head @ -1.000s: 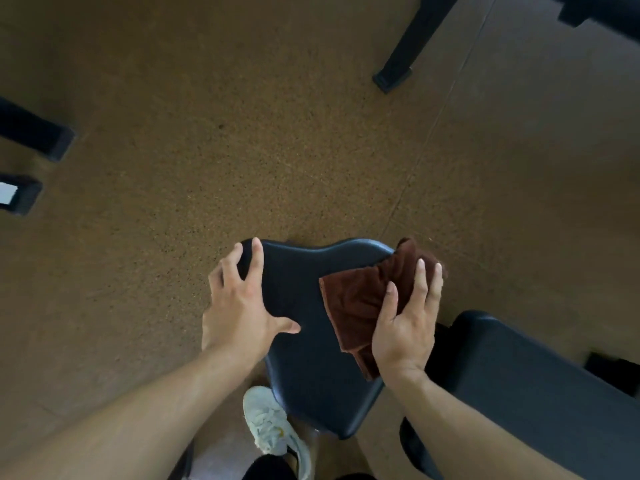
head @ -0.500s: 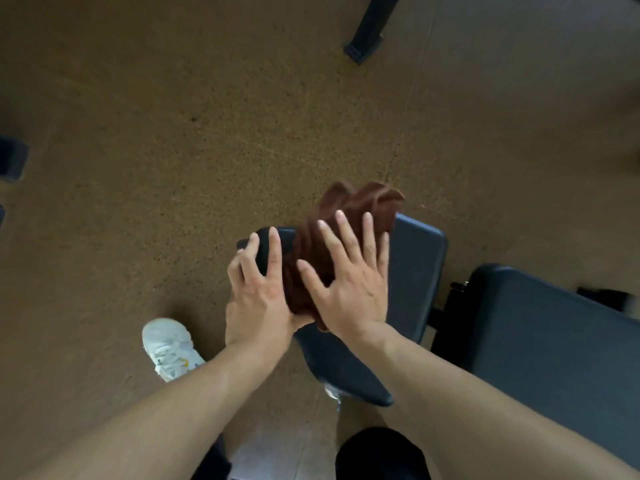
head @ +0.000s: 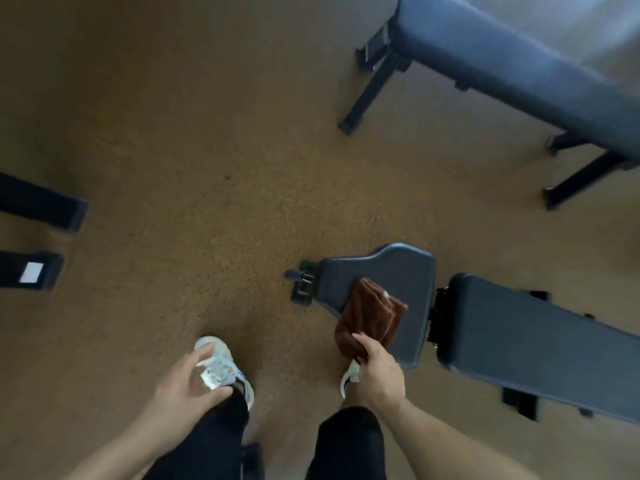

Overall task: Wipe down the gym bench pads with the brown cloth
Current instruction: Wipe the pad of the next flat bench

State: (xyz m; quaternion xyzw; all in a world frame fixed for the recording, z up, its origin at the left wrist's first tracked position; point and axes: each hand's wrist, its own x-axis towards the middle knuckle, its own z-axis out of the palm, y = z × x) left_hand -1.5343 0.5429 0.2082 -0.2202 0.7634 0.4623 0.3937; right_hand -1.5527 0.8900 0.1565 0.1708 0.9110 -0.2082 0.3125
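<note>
The brown cloth point(head: 372, 318) hangs bunched from my right hand point(head: 377, 372), which grips its lower end over the near edge of the dark seat pad point(head: 398, 275). To the right of the seat pad lies the long dark back pad point(head: 540, 344) of the same bench. My left hand point(head: 188, 379) hovers free above my left shoe, fingers loosely spread, holding nothing and touching no pad.
A second dark bench point(head: 512, 60) with black legs stands at the upper right. Black equipment feet point(head: 41, 206) jut in from the left edge. My white shoes point(head: 225, 368) and dark trouser legs stand on the brown speckled floor point(head: 207, 133).
I have stood up and the view has pulled back. Both hands lifted off the seat pad; my right hand gathered the cloth into a bunch and my left hand dropped to my side.
</note>
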